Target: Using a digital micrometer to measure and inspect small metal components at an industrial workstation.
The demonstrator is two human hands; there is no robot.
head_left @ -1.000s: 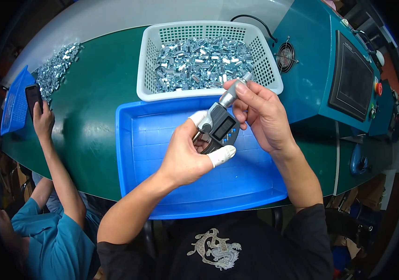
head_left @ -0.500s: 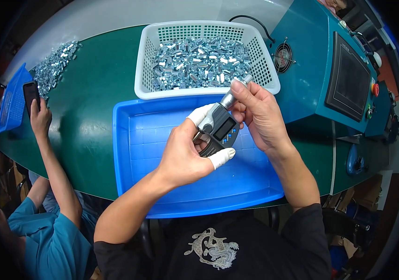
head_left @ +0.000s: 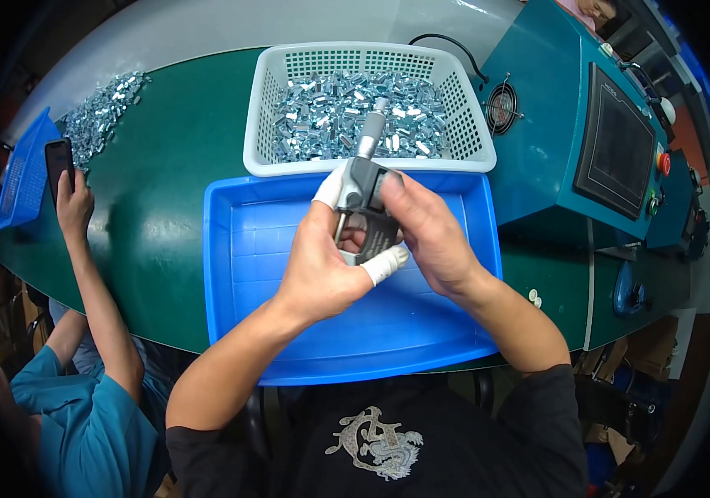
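My left hand (head_left: 309, 270), with white coverings on its thumb and another finger, grips a digital micrometer (head_left: 363, 178) by its frame. The micrometer is tilted, its silver thimble pointing away from me. My right hand (head_left: 434, 236) is closed against the right side of the body, its thumb over the display and buttons, hiding most of them. No part can be made out in the measuring gap. Both hands are above a blue tray (head_left: 288, 361). Just beyond it stands a white perforated basket (head_left: 288, 168) holding many small shiny metal pieces (head_left: 322, 116).
At right stands a teal machine (head_left: 529, 166) with a dark screen (head_left: 616, 141) and a red button (head_left: 663, 163). A co-worker's hand (head_left: 75, 203) at left holds a phone (head_left: 59, 166) near a blue basket (head_left: 23, 178) and a metal-piece pile (head_left: 106, 116). Small white discs (head_left: 535, 298) lie right of the tray.
My right hand has left the thimble end and come down to the micrometer's display. The micrometer has turned more upright and shifted left in my left hand.
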